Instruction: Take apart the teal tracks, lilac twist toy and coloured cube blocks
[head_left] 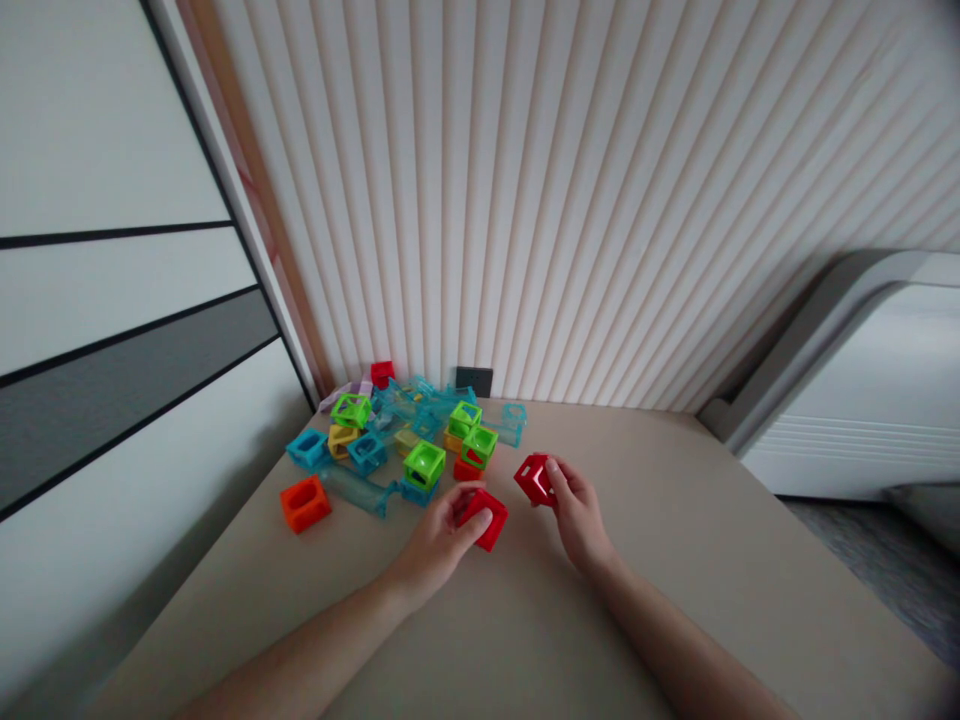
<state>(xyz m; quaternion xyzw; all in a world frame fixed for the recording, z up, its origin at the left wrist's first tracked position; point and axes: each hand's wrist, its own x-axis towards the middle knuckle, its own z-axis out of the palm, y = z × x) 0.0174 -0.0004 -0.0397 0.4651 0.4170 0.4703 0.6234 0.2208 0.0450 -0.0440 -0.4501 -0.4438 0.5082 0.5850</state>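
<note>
My left hand (442,535) is closed around a red hollow cube block (491,518), its thumb pressed on the near face. To the right, my right hand (577,510) pinches a second red block (534,479) with an open side showing. A small gap separates the two blocks, both held over the table. Just beyond my left hand sit a green block (424,465) and another green block (479,446), with a red block (466,470) partly hidden beneath the latter.
An orange block (305,503) lies left, near a clear blue tube (356,488). Behind are several blue, yellow and green blocks and translucent blue pieces (420,405). A black socket (474,381) is on the ribbed wall (450,200). The table (675,500) extends rightward.
</note>
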